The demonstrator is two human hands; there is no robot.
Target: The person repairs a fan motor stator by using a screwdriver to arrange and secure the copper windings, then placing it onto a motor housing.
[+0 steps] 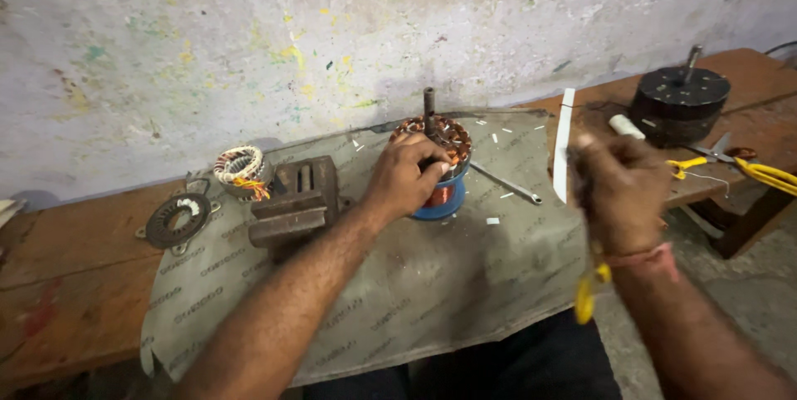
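- Copper-wound motor stator [438, 159], on a blue base with a steel shaft standing up from its centre, sat under the left hand [404, 176]; the fingers were clamped over its near rim.
- Right hand [618, 192], blurred, was closed around a white strip [564, 147] held upright, with yellow-handled scissors [588, 292] hanging below the wrist; how the scissors were gripped could not be told.
- Grey woven sheet [398, 284] lay beneath both hands, over a wooden bench [66, 300].
- White offcuts [493, 221] were scattered between the hands and behind the stator.
- Metal rod [506, 184] lay just right of the left hand.
- Left of the left hand: dark metal block [295, 201], small coil bundle [241, 169], ring-shaped plate [176, 219].
- Beyond the right hand: black round motor body [679, 103], second yellow-handled tool [747, 166].
- Progress, as judged: windings were seated in the slots; the strip uncut in hand suggested insulation work unfinished.
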